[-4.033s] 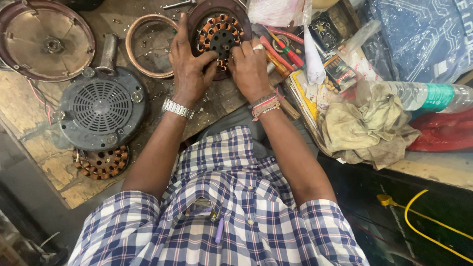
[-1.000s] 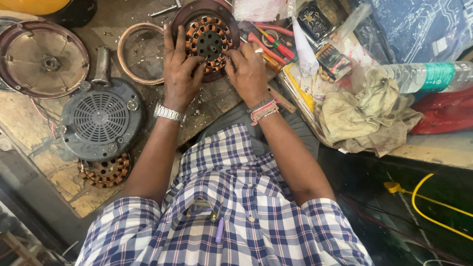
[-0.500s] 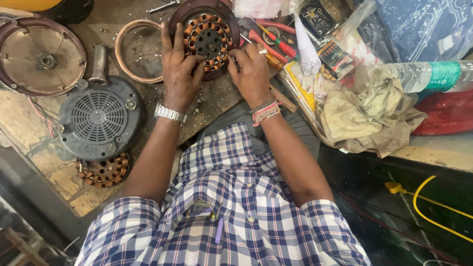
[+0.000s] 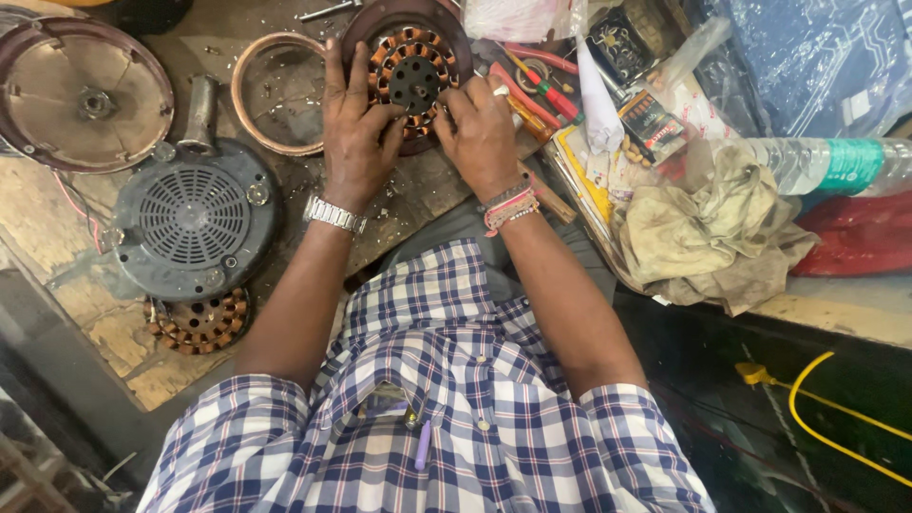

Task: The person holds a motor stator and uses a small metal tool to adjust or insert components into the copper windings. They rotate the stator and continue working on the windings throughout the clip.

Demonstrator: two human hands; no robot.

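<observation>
A round fan-motor stator [image 4: 415, 68] with several copper-wound coils sits in a dark reddish housing on the worn wooden bench [image 4: 418, 195]. My left hand [image 4: 353, 133], with a metal watch on the wrist, lies flat on the stator's left side and grips its rim. On the right side, my right hand [image 4: 480, 133], wearing thread bracelets and a ring, presses its fingers on the lower coils. Both thumbs meet at the stator's near edge.
A copper-coloured ring [image 4: 275, 90] lies left of the stator. A grey vented motor cover [image 4: 193, 220], a second wound stator [image 4: 198, 323] and a round brown cover [image 4: 84, 95] lie further left. Red-handled pliers [image 4: 541, 90], crumpled cloth [image 4: 708, 233] and a plastic bottle [image 4: 826, 163] lie right.
Both hands have stayed on the stator, and the fingers have shifted slightly along its coils. The view has drifted a little.
</observation>
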